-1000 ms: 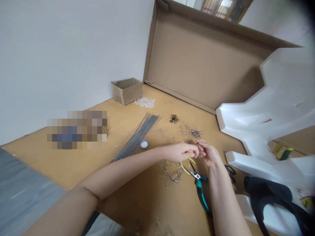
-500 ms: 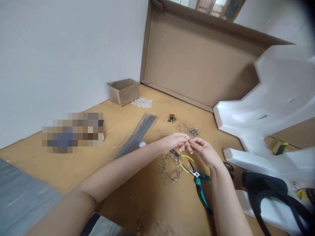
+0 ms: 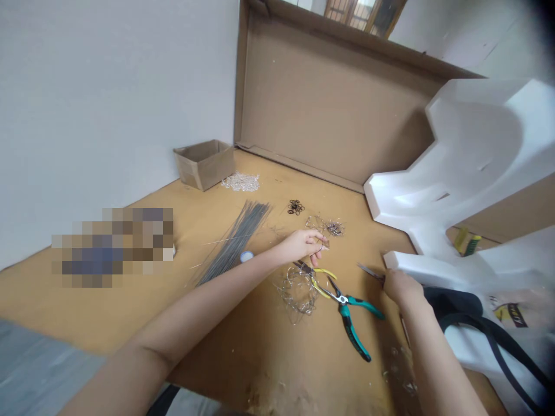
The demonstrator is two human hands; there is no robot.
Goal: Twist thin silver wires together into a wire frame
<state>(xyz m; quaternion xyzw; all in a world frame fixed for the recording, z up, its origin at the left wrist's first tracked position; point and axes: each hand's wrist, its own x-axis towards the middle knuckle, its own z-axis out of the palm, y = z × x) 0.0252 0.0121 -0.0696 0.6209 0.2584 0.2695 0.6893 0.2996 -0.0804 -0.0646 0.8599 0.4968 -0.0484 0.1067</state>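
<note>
pliers with teal handles lie spread on the brown table, their tips meeting the yellow handles of a second pair of pliers. small clear bits, too blurred to name, lie near the right forearm. beside the pliers sits a loose tangle of wire. the right hand is closed around scissors, blades pointing out to the left over the table. a black strapped object rests just beyond that arm, against white foam. the left hand pinches a thin dark strand between thumb and fingers, above the table and well apart from the scissors.

left of that hand lie a small white disc with a blue rim and a bundle of straight grey wires. farther off are a little heap of bent wire and a cluster of black rings. at the back, a pile of clear rings touches or nearly touches a small cardboard box, and a large cardboard tray stands upright behind.
</note>
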